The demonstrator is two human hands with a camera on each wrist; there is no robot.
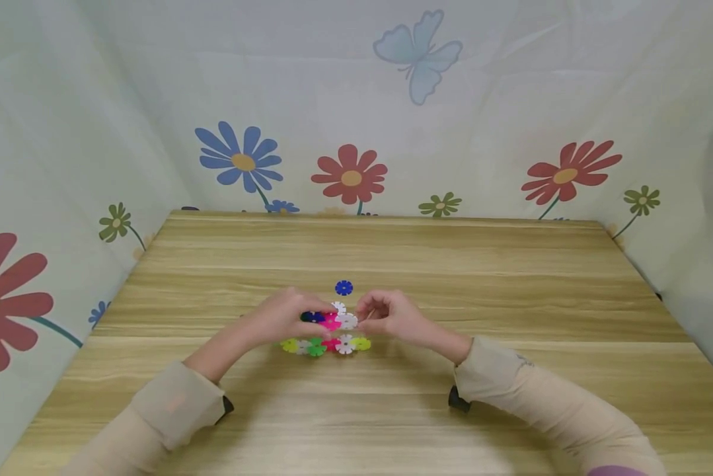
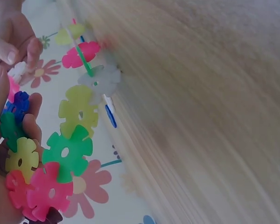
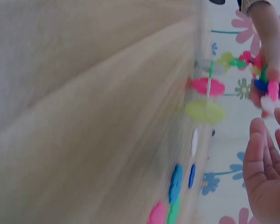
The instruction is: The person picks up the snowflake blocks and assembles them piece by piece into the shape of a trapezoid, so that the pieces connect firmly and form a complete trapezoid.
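Note:
My left hand [image 1: 281, 317] grips a string of slotted, flower-shaped plastic discs, with pink [image 1: 330, 322] and dark blue discs by its fingers. A white disc [image 1: 348, 321] forms the end towards my right hand [image 1: 394, 316]. In the right wrist view, the right hand's fingers are loosely bent, a small gap from that white disc [image 3: 269, 103]. Below the hands runs a row of yellow, white, green [image 1: 317, 347] and pink discs. The left wrist view shows a green disc [image 2: 67, 154] joined to pink and yellow ones; whether the row touches the table cannot be told.
A blue disc [image 1: 343, 287] lies loose on the wooden table [image 1: 481, 277] beyond the hands, with a white disc [image 1: 338, 308] nearer. Light blue [image 3: 176, 183], pink [image 3: 157, 212] and green discs appear low in the right wrist view. A flower-print cloth [image 1: 487, 132] surrounds the table.

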